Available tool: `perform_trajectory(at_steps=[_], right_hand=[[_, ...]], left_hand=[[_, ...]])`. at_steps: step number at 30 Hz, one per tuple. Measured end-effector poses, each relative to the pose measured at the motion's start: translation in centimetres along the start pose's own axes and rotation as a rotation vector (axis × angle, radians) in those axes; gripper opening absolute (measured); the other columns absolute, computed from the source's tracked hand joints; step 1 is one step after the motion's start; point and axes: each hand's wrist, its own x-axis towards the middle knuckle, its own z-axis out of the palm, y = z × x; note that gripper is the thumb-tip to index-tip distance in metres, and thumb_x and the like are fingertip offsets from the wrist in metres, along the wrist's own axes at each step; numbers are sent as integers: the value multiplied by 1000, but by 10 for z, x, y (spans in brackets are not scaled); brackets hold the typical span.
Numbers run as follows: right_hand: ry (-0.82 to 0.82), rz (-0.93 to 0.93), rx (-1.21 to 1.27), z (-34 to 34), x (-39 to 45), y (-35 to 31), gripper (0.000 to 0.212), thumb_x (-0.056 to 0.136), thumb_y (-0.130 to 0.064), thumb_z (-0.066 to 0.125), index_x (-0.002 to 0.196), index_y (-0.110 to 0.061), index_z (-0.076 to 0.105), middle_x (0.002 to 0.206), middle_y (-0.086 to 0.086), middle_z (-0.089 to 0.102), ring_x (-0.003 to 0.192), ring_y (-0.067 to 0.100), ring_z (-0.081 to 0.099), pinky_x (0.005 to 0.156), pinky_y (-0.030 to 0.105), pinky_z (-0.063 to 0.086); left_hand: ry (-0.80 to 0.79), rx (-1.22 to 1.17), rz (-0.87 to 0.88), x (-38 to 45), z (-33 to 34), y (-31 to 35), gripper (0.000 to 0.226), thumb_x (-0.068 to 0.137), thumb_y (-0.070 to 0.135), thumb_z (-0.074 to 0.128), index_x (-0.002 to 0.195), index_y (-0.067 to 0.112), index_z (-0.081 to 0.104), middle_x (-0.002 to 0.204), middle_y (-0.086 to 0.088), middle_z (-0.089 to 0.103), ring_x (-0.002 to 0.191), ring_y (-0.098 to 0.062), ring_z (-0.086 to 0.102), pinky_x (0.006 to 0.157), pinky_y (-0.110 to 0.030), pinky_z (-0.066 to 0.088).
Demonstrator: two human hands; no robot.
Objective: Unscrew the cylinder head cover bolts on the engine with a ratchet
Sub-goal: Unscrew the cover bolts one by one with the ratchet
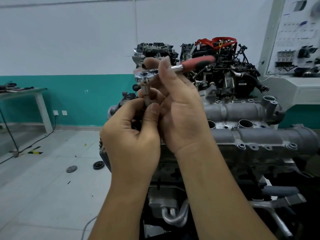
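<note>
1. Workshop: white wall with teal band, tiled floor; engine (242,135) on a stand, its cylinder head cover (270,135) low right.
2. Ratchet (173,69) was held up in the air above the engine, well apart from the cover bolts (241,146); red handle ran right and away, extension (146,96) hung down from the head.
3. Right hand (180,108) curled round the shank near the head; left hand (133,134) pinched the extension's lower end, thumb over it.
4. Right hand lay nearer the bolts.
5. Socket tip hidden by fingers; handle blurred.
</note>
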Motion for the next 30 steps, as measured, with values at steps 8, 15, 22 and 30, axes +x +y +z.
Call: perform_trajectory(at_steps=[8, 15, 22, 30], right_hand=[[-63, 2, -33, -8, -2, -9, 33, 98, -44, 59, 97, -13, 72, 101, 7, 74, 85, 19, 65, 81, 34, 53], [-248, -86, -100, -15, -7, -6, 21, 86, -3, 70, 105, -12, 70, 114, 9, 71, 98, 20, 65, 90, 41, 54], [-59, 88, 16, -10, 1, 3, 27, 98, -41, 60, 105, -20, 75, 89, 1, 72, 78, 17, 66, 89, 41, 47], [-164, -27, -71, -8, -6, 7, 22, 93, -30, 71, 114, -21, 70, 106, 8, 71, 92, 18, 63, 95, 41, 46]], left_hand=[[17, -1, 4, -1, 3, -2, 6, 95, 14, 71, 96, 11, 76, 84, 8, 75, 79, -14, 73, 72, -31, 58], [21, -98, -36, -3, 3, -4, 16, 100, 24, 68, 91, 12, 73, 76, 1, 73, 71, -23, 72, 64, -34, 57], [-18, -97, -51, 1, 5, -6, 12, 97, 19, 64, 90, 17, 74, 75, 8, 71, 70, -11, 67, 66, -25, 52], [-51, -144, -80, -1, 6, -3, 23, 104, 20, 61, 82, 25, 66, 64, 21, 59, 60, 3, 53, 59, -9, 40]])
